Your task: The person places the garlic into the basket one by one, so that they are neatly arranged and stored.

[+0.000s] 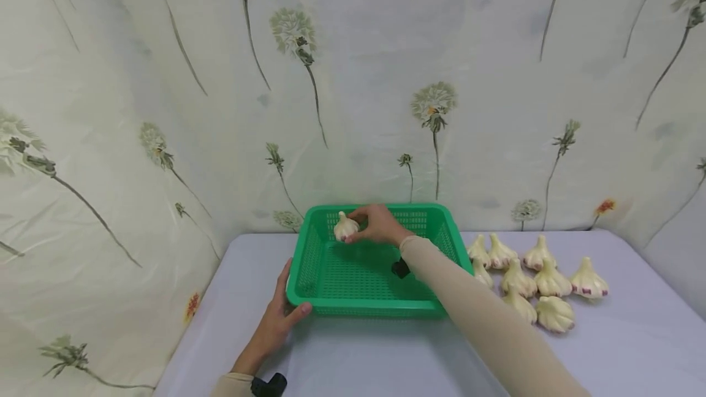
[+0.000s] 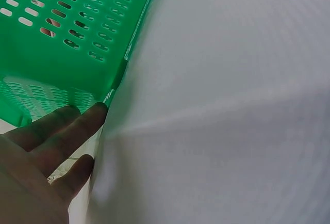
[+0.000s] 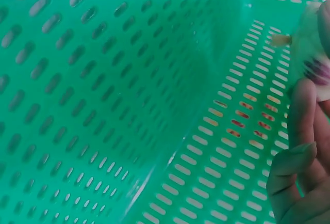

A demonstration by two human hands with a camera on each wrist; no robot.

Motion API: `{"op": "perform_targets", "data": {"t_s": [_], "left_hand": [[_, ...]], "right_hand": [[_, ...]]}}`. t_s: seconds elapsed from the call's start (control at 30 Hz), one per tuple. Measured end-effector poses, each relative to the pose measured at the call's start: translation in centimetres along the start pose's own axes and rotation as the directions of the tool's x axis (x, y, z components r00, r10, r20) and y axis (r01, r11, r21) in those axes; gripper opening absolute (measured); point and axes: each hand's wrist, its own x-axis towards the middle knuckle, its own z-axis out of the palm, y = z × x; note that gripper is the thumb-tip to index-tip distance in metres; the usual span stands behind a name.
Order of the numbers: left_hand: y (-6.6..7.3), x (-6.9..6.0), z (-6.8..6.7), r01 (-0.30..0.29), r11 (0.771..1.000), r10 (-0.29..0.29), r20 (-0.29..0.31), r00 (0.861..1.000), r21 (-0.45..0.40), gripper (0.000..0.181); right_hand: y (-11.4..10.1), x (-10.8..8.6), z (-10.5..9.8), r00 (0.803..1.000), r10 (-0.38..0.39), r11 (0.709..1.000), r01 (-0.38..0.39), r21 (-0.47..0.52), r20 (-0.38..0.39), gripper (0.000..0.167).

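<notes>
Inside the green plastic basket [image 1: 364, 306], above its floor near the back left, my right hand [image 1: 377, 225] pinches a garlic bulb [image 1: 345, 228] between thumb and fingers. In the right wrist view that garlic bulb [image 3: 304, 53], with a purple patch and a short stem, sits at the right edge, with the fingers [image 3: 303, 110] against it. At the basket's front left corner, my left hand [image 1: 273, 320] rests with the thumb near the front rim and the fingers along the left side. The left wrist view shows extended fingers [image 2: 72, 136] against the basket's outer wall [image 2: 67, 66].
To the right of the basket, several garlic bulbs [image 1: 548, 279] lie grouped on the white-covered table [image 1: 375, 360]. A curtain [image 1: 364, 139] with a dandelion print hangs directly behind the table and along its left side.
</notes>
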Motion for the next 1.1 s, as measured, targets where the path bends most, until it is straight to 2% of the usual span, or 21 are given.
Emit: {"op": "perform_targets", "data": {"t_s": [0.5,0.9,1.1], "left_hand": [[0.1,0.2,0.0,-0.027,0.999,0.027,0.009,1.000,-0.022,0.095],[0.0,0.0,0.2,0.006,1.000,-0.006,0.005,1.000,0.000,0.094],[0.0,0.1,0.2,0.006,1.000,-0.006,0.002,1.000,-0.008,0.093]], "right_hand": [[-0.9,1.3,1.2,0.995,-0.003,0.999,0.008,-0.053,0.101,0.056],[-0.2,1.8,2.7,0.978,-0.030,0.992,0.054,-0.113,0.204,0.046],[-0.6,2.0,2.9,0.985,0.001,0.985,0.029,-0.172,0.171,0.049]]}}
